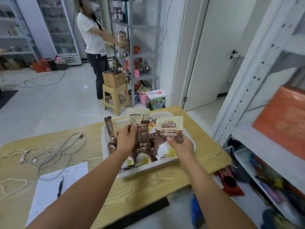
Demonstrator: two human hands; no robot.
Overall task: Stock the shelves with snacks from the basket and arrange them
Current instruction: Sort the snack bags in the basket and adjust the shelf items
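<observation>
The rectangular plastic basket (148, 169) sits on the wooden table (140, 192); tangled cables (54, 154) lie left, metal shelves (244, 90) stand right.

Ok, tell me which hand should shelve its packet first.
Right, probably. The right hand pinches a pouch and is nearer the white shelf on that side; the left hand holds its packet farther off, across the basket.
</observation>
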